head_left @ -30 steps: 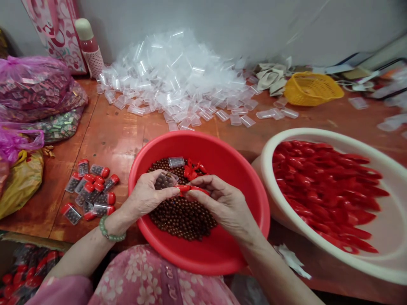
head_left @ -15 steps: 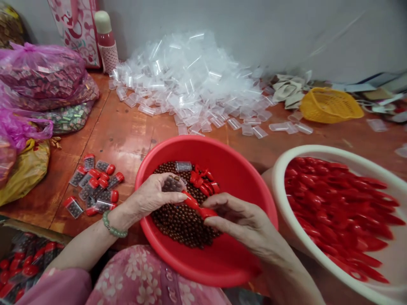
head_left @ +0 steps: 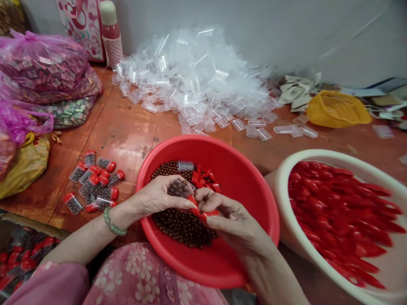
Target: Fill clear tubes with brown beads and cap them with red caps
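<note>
Where left hand point(head_left: 159, 197) meets right hand point(head_left: 232, 222), red basin point(head_left: 203, 148) beside white tub point(head_left: 305, 156)

The hands point(head_left: 160, 197) point(head_left: 229, 222) hide most of the red plastic piece point(head_left: 206, 214); the frame cuts off the cardboard box point(head_left: 32, 223).

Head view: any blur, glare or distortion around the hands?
Head view: left hand and right hand look slightly soft, with fine detail smeared; glare shows on the table and the clear plastic bags; wide-angle bending stretches the white basin toward the right edge.
</note>
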Tool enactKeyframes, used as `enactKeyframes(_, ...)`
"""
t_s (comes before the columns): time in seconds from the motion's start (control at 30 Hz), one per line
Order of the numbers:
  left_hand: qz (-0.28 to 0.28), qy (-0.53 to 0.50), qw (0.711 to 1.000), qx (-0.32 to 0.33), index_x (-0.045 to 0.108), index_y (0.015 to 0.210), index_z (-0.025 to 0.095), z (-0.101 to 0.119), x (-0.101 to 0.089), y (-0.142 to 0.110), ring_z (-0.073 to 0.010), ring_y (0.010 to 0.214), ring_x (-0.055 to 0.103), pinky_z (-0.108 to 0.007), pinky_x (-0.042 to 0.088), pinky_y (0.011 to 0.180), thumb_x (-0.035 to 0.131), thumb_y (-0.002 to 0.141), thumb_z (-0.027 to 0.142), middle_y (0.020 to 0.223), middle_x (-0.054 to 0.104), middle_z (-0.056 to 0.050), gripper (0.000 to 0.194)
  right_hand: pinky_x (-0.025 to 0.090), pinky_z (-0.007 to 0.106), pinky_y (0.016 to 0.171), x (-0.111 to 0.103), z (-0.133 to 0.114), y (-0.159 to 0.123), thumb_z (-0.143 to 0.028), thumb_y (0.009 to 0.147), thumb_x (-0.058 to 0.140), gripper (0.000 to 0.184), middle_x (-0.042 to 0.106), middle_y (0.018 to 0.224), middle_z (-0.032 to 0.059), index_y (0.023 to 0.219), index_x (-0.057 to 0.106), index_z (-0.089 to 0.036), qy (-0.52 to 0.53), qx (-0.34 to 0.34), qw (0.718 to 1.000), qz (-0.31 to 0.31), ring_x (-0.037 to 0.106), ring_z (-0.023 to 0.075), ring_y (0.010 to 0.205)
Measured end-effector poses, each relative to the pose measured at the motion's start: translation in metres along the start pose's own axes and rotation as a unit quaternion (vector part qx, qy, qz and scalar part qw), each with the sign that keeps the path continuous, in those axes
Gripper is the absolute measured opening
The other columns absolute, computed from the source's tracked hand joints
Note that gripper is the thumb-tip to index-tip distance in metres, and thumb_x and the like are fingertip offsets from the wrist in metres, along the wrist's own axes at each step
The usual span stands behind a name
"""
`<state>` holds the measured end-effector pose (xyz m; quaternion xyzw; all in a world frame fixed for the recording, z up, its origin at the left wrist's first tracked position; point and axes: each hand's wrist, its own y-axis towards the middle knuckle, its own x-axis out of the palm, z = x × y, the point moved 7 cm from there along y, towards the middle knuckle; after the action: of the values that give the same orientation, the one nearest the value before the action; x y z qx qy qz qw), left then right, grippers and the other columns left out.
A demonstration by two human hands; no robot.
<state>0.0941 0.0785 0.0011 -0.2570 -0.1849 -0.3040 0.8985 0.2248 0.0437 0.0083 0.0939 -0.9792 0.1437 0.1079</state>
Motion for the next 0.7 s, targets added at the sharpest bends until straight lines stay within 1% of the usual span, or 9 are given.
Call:
enactKeyframes(0.07, 0.007, 0.023, 1.000, 0.005, 0.063, 0.080, 0.014, 0.001, -0.001, 0.001, -0.0071, 0.064, 0.051, -0.023, 0.040, 0.068, 0.082, 0.058, 0.020, 0.068, 0.059, 0.005, 0.030, 0.048, 0.025, 0.080, 0.000, -0.003, 0.000, -0.033, 0.063, 0.084, 0.018, 0.060, 0.095, 0.0021, 0.073, 0.071, -0.025, -0.043, -0.009, 0.999, 0.004, 0.058, 0.0150, 0.090)
enactKeyframes(0.13, 0.009, 0.029, 1.000, 0.004, 0.066, 0.082, 0.014, 0.001, -0.002, 0.001, -0.0078, 0.067, 0.053, -0.024, 0.040, 0.071, 0.080, 0.059, 0.017, 0.070, 0.062, 0.004, 0.027, 0.049, 0.024, 0.075, 0.001, -0.004, -0.001, -0.027, 0.066, 0.082, 0.023, 0.060, 0.097, 0.0016, 0.085, 0.070, -0.027, -0.072, -0.008, 0.997, 0.002, 0.059, 0.0143, 0.087)
enactKeyframes(0.23, 0.019, 0.024, 1.000, -0.002, 0.068, 0.087, 0.015, 0.001, -0.002, 0.001, -0.0080, 0.066, 0.054, -0.024, 0.040, 0.072, 0.077, 0.061, 0.014, 0.070, 0.062, 0.004, 0.028, 0.049, 0.022, 0.066, 0.005, 0.002, -0.002, -0.024, 0.070, 0.079, 0.039, 0.063, 0.091, -0.0001, 0.105, 0.062, -0.030, -0.066, 0.034, 0.997, -0.010, 0.060, 0.0126, 0.078)
enactKeyframes(0.3, 0.025, 0.024, 0.999, -0.003, 0.069, 0.090, 0.015, 0.002, -0.002, 0.000, -0.0075, 0.064, 0.053, -0.025, 0.041, 0.072, 0.076, 0.062, 0.013, 0.068, 0.061, 0.005, 0.030, 0.050, 0.022, 0.066, 0.008, 0.005, -0.003, -0.023, 0.072, 0.078, 0.044, 0.064, 0.085, -0.0015, 0.111, 0.059, -0.031, -0.047, 0.056, 0.997, -0.016, 0.061, 0.0122, 0.076)
enactKeyframes(0.33, 0.027, 0.026, 0.999, -0.002, 0.069, 0.090, 0.015, 0.002, -0.002, 0.000, -0.0072, 0.063, 0.052, -0.025, 0.041, 0.073, 0.076, 0.062, 0.013, 0.068, 0.061, 0.005, 0.030, 0.051, 0.022, 0.067, 0.009, 0.005, -0.002, -0.023, 0.072, 0.078, 0.045, 0.064, 0.087, -0.0015, 0.111, 0.059, -0.031, -0.036, 0.058, 0.998, -0.015, 0.062, 0.0117, 0.075)
enactKeyframes(0.4, 0.030, 0.034, 0.999, 0.003, 0.069, 0.089, 0.014, 0.004, -0.002, -0.001, -0.0070, 0.064, 0.053, -0.025, 0.042, 0.075, 0.075, 0.063, 0.013, 0.070, 0.062, 0.005, 0.027, 0.052, 0.022, 0.069, 0.010, 0.002, -0.001, -0.022, 0.070, 0.078, 0.048, 0.064, 0.100, -0.0006, 0.113, 0.059, -0.032, -0.013, 0.049, 0.999, -0.005, 0.062, 0.0099, 0.075)
enactKeyframes(0.5, 0.031, 0.057, 0.998, 0.011, 0.069, 0.090, 0.014, 0.005, -0.002, -0.001, -0.0079, 0.069, 0.055, -0.027, 0.043, 0.080, 0.073, 0.066, 0.012, 0.076, 0.064, 0.003, 0.025, 0.053, 0.021, 0.065, 0.011, 0.000, 0.002, -0.022, 0.067, 0.081, 0.052, 0.059, 0.117, 0.0011, 0.114, 0.061, -0.032, 0.016, 0.037, 0.999, 0.011, 0.061, 0.0071, 0.070)
enactKeyframes(0.57, 0.025, 0.075, 0.997, 0.022, 0.070, 0.091, 0.015, 0.006, -0.002, -0.001, -0.0093, 0.073, 0.057, -0.028, 0.043, 0.083, 0.072, 0.068, 0.012, 0.079, 0.065, 0.001, 0.024, 0.053, 0.020, 0.061, 0.010, 0.001, 0.003, -0.024, 0.065, 0.082, 0.051, 0.061, 0.113, 0.0016, 0.111, 0.062, -0.030, 0.031, 0.040, 0.999, 0.019, 0.061, 0.0067, 0.065)
enactKeyframes(0.7, -0.027, 0.117, 0.990, 0.069, 0.072, 0.082, 0.015, 0.010, 0.003, 0.000, -0.0135, 0.087, 0.060, -0.029, 0.043, 0.089, 0.073, 0.066, 0.011, 0.089, 0.065, -0.002, 0.016, 0.049, 0.017, 0.048, 0.008, 0.010, 0.006, -0.027, 0.064, 0.083, 0.044, 0.064, 0.094, -0.0005, 0.104, 0.064, -0.027, 0.061, 0.071, 0.995, 0.027, 0.062, 0.0074, 0.055)
